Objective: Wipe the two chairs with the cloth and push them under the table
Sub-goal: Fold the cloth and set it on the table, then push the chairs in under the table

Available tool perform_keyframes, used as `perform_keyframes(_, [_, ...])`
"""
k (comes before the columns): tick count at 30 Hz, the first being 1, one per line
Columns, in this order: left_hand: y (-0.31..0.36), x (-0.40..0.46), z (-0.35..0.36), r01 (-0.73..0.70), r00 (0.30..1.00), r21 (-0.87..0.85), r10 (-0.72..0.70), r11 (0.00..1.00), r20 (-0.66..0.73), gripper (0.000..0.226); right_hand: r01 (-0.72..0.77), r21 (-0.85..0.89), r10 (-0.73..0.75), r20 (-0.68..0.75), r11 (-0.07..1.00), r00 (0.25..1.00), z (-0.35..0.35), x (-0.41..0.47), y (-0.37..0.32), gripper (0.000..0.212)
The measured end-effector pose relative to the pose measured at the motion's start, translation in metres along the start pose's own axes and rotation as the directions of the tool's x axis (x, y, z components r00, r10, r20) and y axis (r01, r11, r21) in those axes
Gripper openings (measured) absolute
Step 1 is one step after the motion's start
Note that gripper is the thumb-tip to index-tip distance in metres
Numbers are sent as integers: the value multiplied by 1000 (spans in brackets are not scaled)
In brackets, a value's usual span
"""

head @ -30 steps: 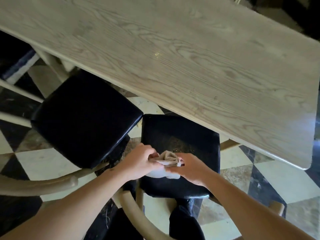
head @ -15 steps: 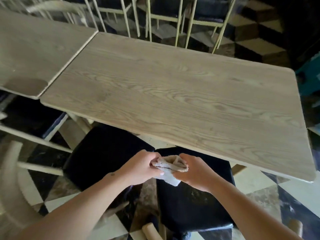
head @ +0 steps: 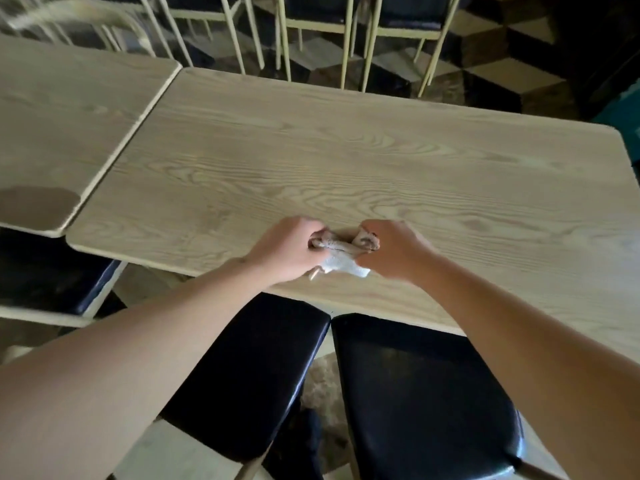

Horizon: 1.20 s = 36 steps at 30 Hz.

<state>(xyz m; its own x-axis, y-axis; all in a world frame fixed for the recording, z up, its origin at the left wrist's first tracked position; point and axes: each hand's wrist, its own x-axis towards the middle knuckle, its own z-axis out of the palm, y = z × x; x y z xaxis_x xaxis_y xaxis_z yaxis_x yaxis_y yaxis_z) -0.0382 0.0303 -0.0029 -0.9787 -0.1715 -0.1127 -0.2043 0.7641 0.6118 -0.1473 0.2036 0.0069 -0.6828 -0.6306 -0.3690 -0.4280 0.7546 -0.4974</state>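
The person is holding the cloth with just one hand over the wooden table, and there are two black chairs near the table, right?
Not quite. The head view shows both hands on the cloth: the left hand and the right hand each grip an end of it. The rest is right: they hold it over the wooden table, and the two black chairs, left and right, are near it.

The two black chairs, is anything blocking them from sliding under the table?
Nothing visible does. The left chair and right chair sit with their front edges already under the table edge, though the space beneath is hidden.
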Motion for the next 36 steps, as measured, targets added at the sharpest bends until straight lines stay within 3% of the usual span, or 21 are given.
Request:
perform_keyframes(3, [-8, 15, -4, -110, 982, 135, 129, 985, -141, 7, 41, -159, -67, -161, 986, 985, -6, 9, -3, 32])
perform_keyframes(7, [-30, 19, 19, -268, 900, 322, 356, 908, -253, 23, 151, -251, -237, -357, 956, 904, 23, 3, 5, 46])
perform_keyframes(11, [-64, 0, 59, -390, 879, 394, 463, 832, -110, 23, 264, -326, -375, -350, 908, 858, 79, -18, 26, 42])
perform_keyframes(16, [-90, -15, 82, -453, 874, 440, 483, 775, 50, 30, 240, -290, -317, -254, 926, 914, 122, -44, 44, 69])
perform_keyframes(22, [-93, -44, 85, -391, 921, 496, 326, 775, 215, 67, 95, -246, -114, -65, 965, 991, 126, -52, 33, 82])
perform_keyframes(25, [-81, -44, 77, -382, 920, 504, 267, 774, 287, 74, 25, -278, -21, 18, 960, 1000, 112, -49, 18, 89])
perform_keyframes(29, [-56, -46, 56, -309, 934, 509, 156, 803, 321, 75, -130, -173, 140, 52, 976, 989, 90, -65, -4, 93])
perform_keyframes(32, [-37, -54, 41, -178, 954, 479, 32, 859, 296, 84, -306, -155, 324, 109, 939, 940, 66, -79, -17, 89])
perform_keyframes(36, [-4, -82, 6, -120, 952, 434, -19, 893, 304, 90, -373, -115, 376, 7, 921, 927, 27, -119, -48, 70])
